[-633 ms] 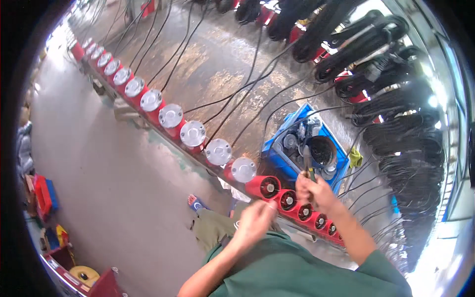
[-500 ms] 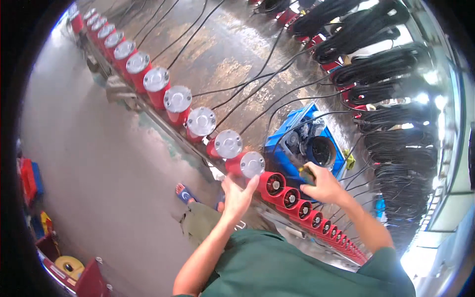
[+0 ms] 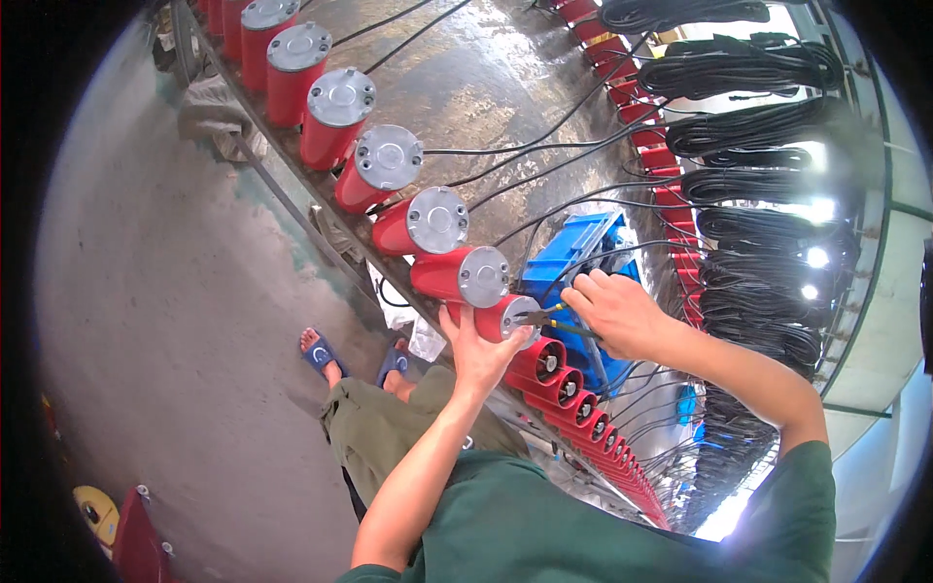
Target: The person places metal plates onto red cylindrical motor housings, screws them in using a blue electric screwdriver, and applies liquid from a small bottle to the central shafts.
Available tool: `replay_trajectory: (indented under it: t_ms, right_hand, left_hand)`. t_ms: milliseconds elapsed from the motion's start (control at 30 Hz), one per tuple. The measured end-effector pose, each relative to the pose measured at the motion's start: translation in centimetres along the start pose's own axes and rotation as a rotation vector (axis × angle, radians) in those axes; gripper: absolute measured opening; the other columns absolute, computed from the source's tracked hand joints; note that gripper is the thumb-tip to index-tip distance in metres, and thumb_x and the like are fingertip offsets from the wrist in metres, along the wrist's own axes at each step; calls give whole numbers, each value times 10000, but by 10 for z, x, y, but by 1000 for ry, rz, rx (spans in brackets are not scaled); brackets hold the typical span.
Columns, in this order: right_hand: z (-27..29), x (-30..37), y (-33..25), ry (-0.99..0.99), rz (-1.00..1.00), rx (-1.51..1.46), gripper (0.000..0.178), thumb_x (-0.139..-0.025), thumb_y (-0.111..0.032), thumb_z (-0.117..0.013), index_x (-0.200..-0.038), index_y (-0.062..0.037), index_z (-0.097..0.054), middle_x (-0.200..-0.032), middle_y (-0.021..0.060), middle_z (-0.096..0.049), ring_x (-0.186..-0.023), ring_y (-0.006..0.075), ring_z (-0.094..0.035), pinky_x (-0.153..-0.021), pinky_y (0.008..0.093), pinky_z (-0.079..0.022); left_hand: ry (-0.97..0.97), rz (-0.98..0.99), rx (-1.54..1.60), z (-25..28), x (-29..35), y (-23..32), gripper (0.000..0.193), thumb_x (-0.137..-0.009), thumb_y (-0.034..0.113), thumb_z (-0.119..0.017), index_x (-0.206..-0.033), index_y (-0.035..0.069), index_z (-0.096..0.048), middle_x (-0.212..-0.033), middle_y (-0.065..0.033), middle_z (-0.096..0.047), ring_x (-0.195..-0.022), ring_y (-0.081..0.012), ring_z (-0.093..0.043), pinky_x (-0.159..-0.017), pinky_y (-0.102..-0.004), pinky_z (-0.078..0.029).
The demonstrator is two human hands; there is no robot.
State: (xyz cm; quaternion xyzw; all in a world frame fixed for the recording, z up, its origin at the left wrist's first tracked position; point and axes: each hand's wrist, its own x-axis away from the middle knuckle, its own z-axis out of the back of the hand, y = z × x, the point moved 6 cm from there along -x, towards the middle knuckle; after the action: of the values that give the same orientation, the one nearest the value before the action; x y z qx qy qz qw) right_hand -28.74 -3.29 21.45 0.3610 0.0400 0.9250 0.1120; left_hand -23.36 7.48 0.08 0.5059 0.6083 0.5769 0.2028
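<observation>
My left hand [image 3: 476, 352] is wrapped round the side of a red cylindrical housing [image 3: 490, 321], its thumb against the rim of the silver end cap [image 3: 518, 328]. In my right hand [image 3: 614, 313] is a pair of pliers [image 3: 558, 317] with dark and yellow handles. The jaws of the pliers lie over that cap; whether they grip anything there is too small to tell. Just beyond, another capped red housing [image 3: 450, 276] stands in the same row. On the near side, uncapped housings [image 3: 550, 361] show dark insides with a pale round part in the middle.
Behind my right hand a blue crate [image 3: 569, 255] sits on the worn bench top [image 3: 466, 107]. Black cables cross the bench to thick coiled bundles [image 3: 739, 68] along the right, beside more red housings. Grey floor [image 3: 185, 321] lies to the left, with a yellow reel [image 3: 95, 510] at lower left.
My right hand has brought the pliers from over the blue crate leftward onto the silver cap. My left hand stays at the row, now around the capped housing. The whole view has shifted.
</observation>
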Motion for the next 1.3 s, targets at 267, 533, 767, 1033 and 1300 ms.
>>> replay_trajectory:
  t_ms: [267,533,767,1033,1300]
  right_hand:
    - [20,-25,-2,68,129,330,281,-826,-177,-702,-1082,-117,-601,-979,27,-571,-954,200,-615,-748,327,-488]
    - [22,-35,-6,-119,176,103,315,-830,-153,-714,-1117,-89,-600,-1009,67,-607,-941,255,-661,-707,365,-532]
    - [11,-21,-39,-975,-569,-845,304,-871,-75,-679,-1146,-86,-552,-893,21,-538,-723,121,-519,-568,311,-428]
    - [3,-13,-35,-916,-580,-880,299,-884,-87,-663,-1169,-73,-574,-983,72,-609,-779,181,-603,-583,299,-508]
    - [17,-20,-37,-243,-87,275,305,-914,-273,-716,-1093,-71,-576,-982,125,-634,-723,216,-644,-558,341,-528]
  left_hand:
    - [48,-22,-3,6,1,10,1028,-693,404,-957,-1543,102,-464,-1633,-375,-180,-1539,-523,-233,-1234,-532,-336]
    - [67,-38,-30,9,4,11,1055,-671,413,-956,-1553,136,-447,-1635,-381,-165,-1528,-530,-259,-1209,-523,-387]
    - [71,35,-73,5,2,1,1023,-643,411,-945,-1523,169,-483,-1635,-362,-155,-1506,-528,-330,-1175,-512,-441]
    - [87,7,-110,5,2,-2,1020,-651,461,-947,-1522,181,-498,-1647,-367,-142,-1531,-523,-297,-1189,-521,-424]
    - [79,13,-83,5,0,0,1015,-665,478,-949,-1524,163,-509,-1643,-365,-160,-1530,-520,-294,-1193,-522,-419]
